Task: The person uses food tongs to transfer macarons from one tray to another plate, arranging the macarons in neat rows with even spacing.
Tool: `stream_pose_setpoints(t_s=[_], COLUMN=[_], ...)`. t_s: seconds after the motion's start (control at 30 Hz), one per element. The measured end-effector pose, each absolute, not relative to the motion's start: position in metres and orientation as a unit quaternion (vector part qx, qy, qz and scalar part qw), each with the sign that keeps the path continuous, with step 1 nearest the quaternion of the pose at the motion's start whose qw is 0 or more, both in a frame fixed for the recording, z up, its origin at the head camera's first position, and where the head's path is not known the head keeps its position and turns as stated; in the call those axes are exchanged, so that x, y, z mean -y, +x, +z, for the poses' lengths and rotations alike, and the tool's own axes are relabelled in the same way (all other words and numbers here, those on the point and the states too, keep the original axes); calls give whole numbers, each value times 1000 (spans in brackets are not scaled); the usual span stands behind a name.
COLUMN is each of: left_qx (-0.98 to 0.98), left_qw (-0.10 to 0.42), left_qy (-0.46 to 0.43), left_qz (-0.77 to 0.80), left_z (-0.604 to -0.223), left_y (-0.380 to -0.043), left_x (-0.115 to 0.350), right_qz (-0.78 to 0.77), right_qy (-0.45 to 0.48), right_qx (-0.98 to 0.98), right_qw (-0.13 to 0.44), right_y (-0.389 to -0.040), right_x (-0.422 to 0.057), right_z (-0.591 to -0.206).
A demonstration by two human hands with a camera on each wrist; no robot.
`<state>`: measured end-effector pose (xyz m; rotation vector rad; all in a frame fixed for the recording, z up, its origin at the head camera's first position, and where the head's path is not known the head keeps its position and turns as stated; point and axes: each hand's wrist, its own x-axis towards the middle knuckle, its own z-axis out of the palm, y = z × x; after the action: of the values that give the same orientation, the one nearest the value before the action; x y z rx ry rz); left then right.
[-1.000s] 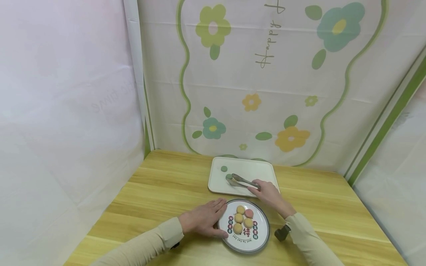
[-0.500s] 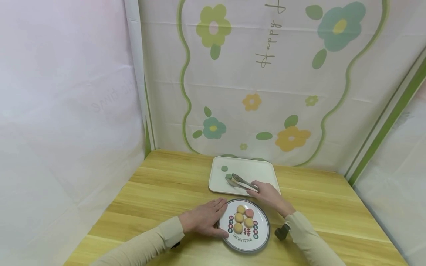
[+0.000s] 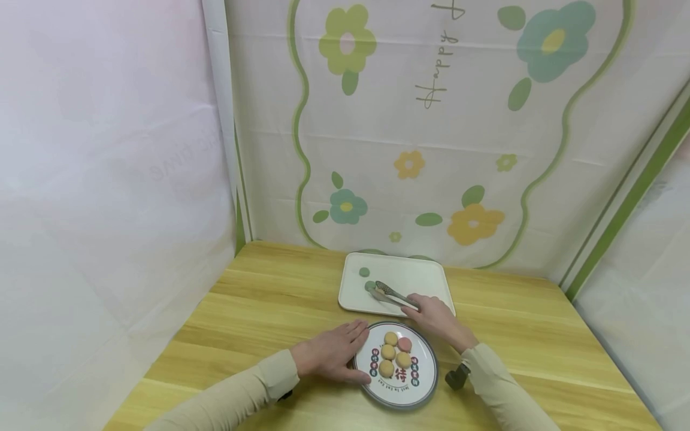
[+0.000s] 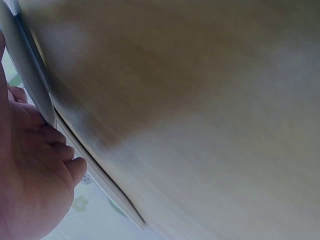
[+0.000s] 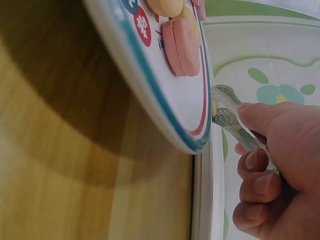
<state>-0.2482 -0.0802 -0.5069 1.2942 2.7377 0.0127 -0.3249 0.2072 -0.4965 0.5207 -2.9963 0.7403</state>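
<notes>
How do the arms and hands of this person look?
Plain beige fabric sleeves end in cuffs. A black blocky device shows beside the right one, a small dark piece at the left. The left hand and right hand are gloveless.

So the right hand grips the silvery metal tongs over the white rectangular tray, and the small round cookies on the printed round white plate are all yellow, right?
Not all yellow: the head view shows one round pink cookie beside four yellow ones on the plate. The rest holds: the right hand grips the metal tongs over the tray.
</notes>
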Motion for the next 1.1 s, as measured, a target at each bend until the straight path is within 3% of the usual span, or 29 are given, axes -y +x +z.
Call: stream_pose_setpoints(t_s=[1.1], left_qx=[-904], left_qw=[53], left_qy=[424], left_qz=[0], left_z=[-508], left_y=[-248], left_x=[80], right_qz=[226], right_qy=[205], right_qx=[951], right_qw=[50], right_y=[-319], right_x=[-217], right_z=[-500])
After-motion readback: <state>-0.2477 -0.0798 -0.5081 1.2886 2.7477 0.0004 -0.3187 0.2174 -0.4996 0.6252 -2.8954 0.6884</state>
